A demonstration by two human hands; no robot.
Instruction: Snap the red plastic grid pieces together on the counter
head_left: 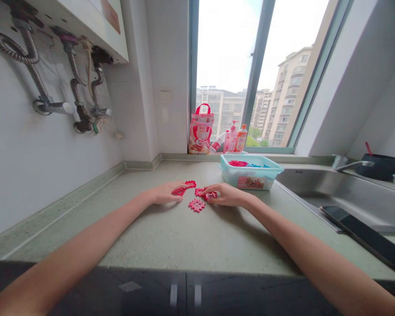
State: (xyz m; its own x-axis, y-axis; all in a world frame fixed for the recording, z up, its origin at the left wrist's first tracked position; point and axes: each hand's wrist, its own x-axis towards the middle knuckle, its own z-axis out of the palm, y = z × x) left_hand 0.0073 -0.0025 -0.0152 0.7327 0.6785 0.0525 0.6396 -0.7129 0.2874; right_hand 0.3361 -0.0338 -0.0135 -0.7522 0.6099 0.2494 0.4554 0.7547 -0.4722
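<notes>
The right hand has its grip closed on a red notched piece, pinched between the thumb below and the fingers above, just over the worktop. Its fingertips reach forward to a second red piece, beside the held one and partly behind the fingers; whether the two are joined cannot be told.

The left hand lies low, palm down, its fingers over another red piece and its thumb stretched out along the near side. That piece shows between fingers and thumb — but whether the grip is clamped on it or merely resting there, I cannot tell, since the fingers hide part of it.

Just beyond the left fingertips is a far red piece, close to the covered one. Nearest the person, in the space between the hands, a square pinkish-red piece lies flat and free of both hands, its toothed edge and cut-out middle in plain view.

Past the right hand, near the window, stands a pale turquoise tub with red pieces and blue pieces inside. The sink is set in to the right, and a dark flat object lies by its near edge.
</notes>
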